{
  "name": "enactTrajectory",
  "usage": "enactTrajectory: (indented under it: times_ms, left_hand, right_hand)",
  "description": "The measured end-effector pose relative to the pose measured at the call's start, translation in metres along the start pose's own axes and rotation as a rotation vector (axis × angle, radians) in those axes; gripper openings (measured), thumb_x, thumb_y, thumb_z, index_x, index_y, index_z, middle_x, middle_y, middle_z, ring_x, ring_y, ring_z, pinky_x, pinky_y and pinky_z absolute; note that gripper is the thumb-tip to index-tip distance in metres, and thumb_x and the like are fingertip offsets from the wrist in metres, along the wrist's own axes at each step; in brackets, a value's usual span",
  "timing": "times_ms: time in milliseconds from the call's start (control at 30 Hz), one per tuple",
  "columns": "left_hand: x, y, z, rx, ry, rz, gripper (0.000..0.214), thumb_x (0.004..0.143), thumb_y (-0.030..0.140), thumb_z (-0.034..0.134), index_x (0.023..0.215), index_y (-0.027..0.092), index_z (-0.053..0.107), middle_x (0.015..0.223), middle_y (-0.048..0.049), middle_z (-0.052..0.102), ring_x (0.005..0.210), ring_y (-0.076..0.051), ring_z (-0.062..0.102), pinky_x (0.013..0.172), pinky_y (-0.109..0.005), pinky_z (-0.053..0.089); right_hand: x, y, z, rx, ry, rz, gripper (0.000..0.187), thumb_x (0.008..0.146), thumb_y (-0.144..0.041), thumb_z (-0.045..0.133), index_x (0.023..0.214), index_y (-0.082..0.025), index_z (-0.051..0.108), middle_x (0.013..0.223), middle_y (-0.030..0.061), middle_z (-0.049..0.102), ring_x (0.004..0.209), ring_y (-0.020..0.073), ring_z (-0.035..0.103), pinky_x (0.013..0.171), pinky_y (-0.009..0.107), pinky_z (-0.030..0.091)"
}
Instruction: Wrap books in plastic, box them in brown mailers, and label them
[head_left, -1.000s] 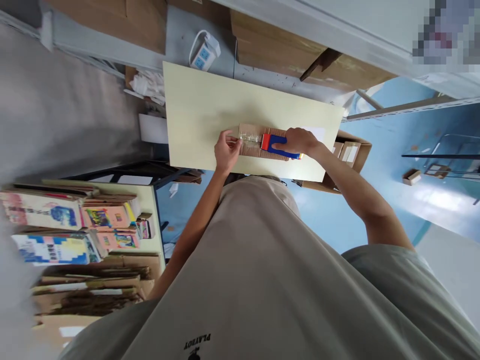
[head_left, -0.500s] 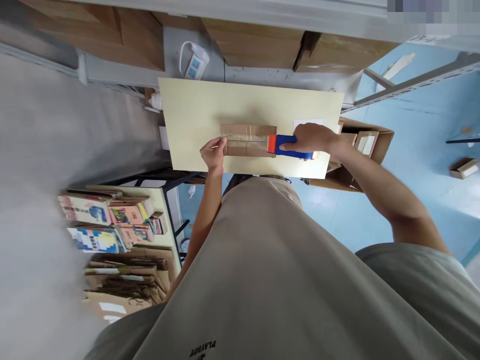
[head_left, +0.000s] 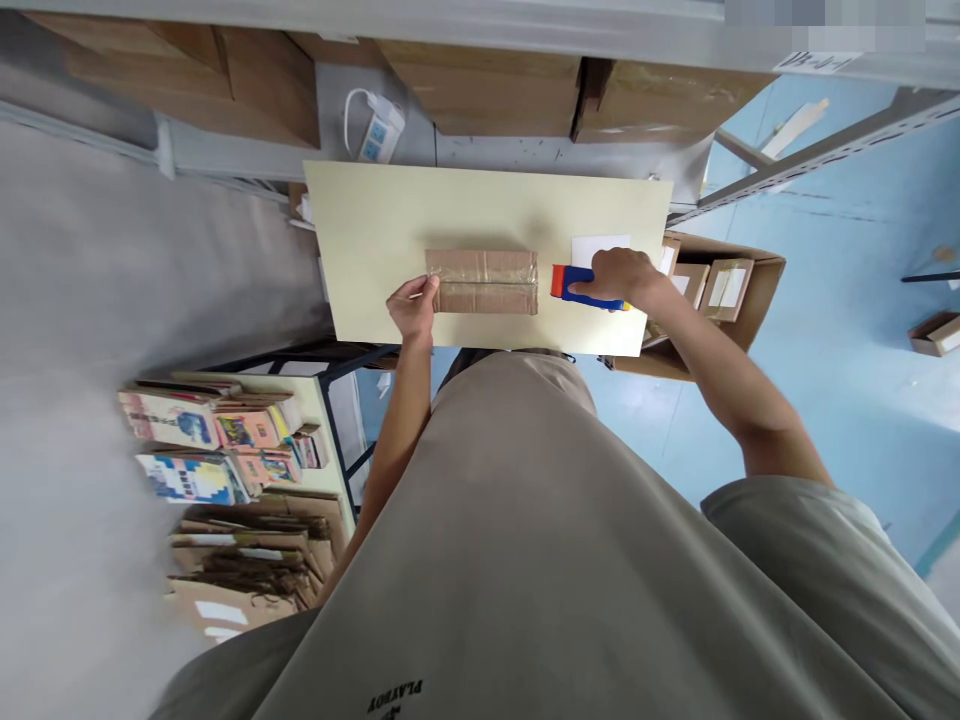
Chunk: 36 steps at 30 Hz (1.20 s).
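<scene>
A small cardboard box [head_left: 486, 298] lies lengthwise on the pale yellow board, with shiny clear tape [head_left: 480, 272] along its middle seam. At the box's left end is my left hand [head_left: 412, 306], its thumb and fingertips closed on the edge there; whether they also pinch the tape end is too small to tell. My right hand [head_left: 621, 275] is wrapped round a blue tape dispenser with an orange front [head_left: 577, 284]. The dispenser is apart from the box, a short gap beyond its right end. Partly behind my right hand lies a white sheet [head_left: 592, 247].
The yellow board [head_left: 375, 210] spans the work area. Behind it stand a white power strip [head_left: 381, 133] and large cartons [head_left: 480, 90] under a shelf beam. An open carton [head_left: 757, 300] with smaller boxes is at the right. Books [head_left: 180, 420] and folded cardboard [head_left: 247, 550] sit left.
The tape dispenser in my right hand has come off the box's right end and moved a little away from it. My left hand stays at the left end. The view has shifted slightly.
</scene>
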<state>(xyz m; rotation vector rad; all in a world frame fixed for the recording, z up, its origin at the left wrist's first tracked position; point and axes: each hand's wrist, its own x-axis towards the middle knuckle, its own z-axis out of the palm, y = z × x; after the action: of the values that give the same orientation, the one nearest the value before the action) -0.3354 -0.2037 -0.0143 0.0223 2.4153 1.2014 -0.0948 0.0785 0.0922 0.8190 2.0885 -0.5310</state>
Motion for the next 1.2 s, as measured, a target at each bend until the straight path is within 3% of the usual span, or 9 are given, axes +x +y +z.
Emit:
enactTrajectory:
  times_ms: [133,267,400,533,600,700,933,1100,1200]
  left_hand:
    - [0.0,-0.001,-0.001,0.003,-0.011,0.012,0.02,0.09,0.039,0.093,0.09,0.022,0.083,0.097,-0.0066,0.088,0.106,-0.026,0.083,0.1,-0.039,0.07]
    - [0.001,-0.001,-0.002,0.03,-0.015,0.03,0.019,0.089,0.04,0.091,0.088,0.022,0.083,0.095,-0.0063,0.087,0.104,-0.025,0.083,0.097,-0.036,0.069]
    - [0.003,-0.005,-0.005,0.038,-0.043,0.044,0.02,0.093,0.041,0.087,0.095,0.022,0.082,0.1,-0.0068,0.088,0.105,-0.024,0.082,0.103,-0.037,0.067]
    - [-0.001,-0.001,-0.006,0.15,-0.066,0.073,0.021,0.099,0.036,0.08,0.111,0.019,0.081,0.121,-0.0139,0.086,0.115,-0.027,0.082,0.113,-0.043,0.065]
    - [-0.009,0.01,-0.001,0.211,-0.02,0.17,0.027,0.101,0.03,0.078,0.124,0.017,0.08,0.139,-0.0202,0.081,0.13,-0.031,0.079,0.124,-0.049,0.06]
    - [-0.032,0.045,0.013,0.195,-0.042,0.455,0.032,0.107,0.03,0.071,0.137,0.02,0.078,0.149,-0.0216,0.077,0.148,-0.035,0.071,0.136,-0.056,0.052]
    - [-0.094,0.171,0.054,-0.006,-0.245,1.171,0.044,0.126,0.044,0.049,0.161,0.032,0.073,0.152,-0.0165,0.079,0.147,-0.031,0.075,0.13,-0.054,0.06]
    - [-0.083,0.259,0.088,-0.128,-0.236,1.34,0.054,0.129,0.042,0.034,0.174,0.033,0.064,0.165,-0.0144,0.074,0.158,-0.03,0.07,0.139,-0.056,0.055]
    - [-0.064,0.295,0.107,-0.169,-0.254,1.359,0.058,0.129,0.038,0.03,0.18,0.034,0.057,0.174,-0.0113,0.07,0.164,-0.028,0.066,0.143,-0.056,0.052]
  right_hand:
    - [0.004,-0.019,0.013,0.023,0.039,0.019,0.068,0.107,-0.067,0.07,0.137,-0.008,0.086,0.118,0.0276,0.085,0.116,0.0434,0.079,0.095,0.048,0.057]
    - [0.004,-0.038,0.026,0.044,0.109,0.002,0.063,0.11,-0.068,0.067,0.13,-0.012,0.088,0.115,0.0254,0.086,0.113,0.0427,0.079,0.092,0.048,0.057]
    - [-0.003,-0.049,0.04,-0.005,0.145,0.031,0.045,0.115,-0.045,0.061,0.13,-0.012,0.088,0.124,0.0265,0.086,0.111,0.0396,0.079,0.09,0.048,0.056]
    - [-0.025,-0.046,0.041,0.046,0.111,0.115,0.047,0.117,-0.042,0.059,0.138,-0.007,0.083,0.123,0.0288,0.086,0.106,0.038,0.082,0.083,0.044,0.055]
    - [-0.04,-0.041,0.032,0.091,0.144,0.144,0.054,0.118,-0.048,0.057,0.141,-0.004,0.079,0.122,0.0308,0.085,0.108,0.0398,0.082,0.083,0.043,0.055]
    - [-0.066,-0.033,0.007,0.174,0.231,0.15,0.059,0.12,-0.054,0.053,0.14,-0.004,0.076,0.125,0.032,0.085,0.116,0.0431,0.083,0.089,0.043,0.056]
    - [-0.122,-0.038,-0.076,0.381,0.546,0.087,0.051,0.111,-0.041,0.057,0.153,-0.011,0.061,0.126,0.0276,0.086,0.116,0.0478,0.081,0.091,0.047,0.059]
    - [-0.125,-0.044,-0.146,0.303,0.821,0.026,0.057,0.115,-0.036,0.048,0.163,-0.008,0.055,0.137,0.0314,0.08,0.126,0.0497,0.077,0.1,0.053,0.06]
    - [-0.107,-0.046,-0.187,0.173,0.863,0.039,0.061,0.118,-0.038,0.044,0.17,-0.006,0.052,0.143,0.0324,0.078,0.131,0.0492,0.076,0.109,0.056,0.057]
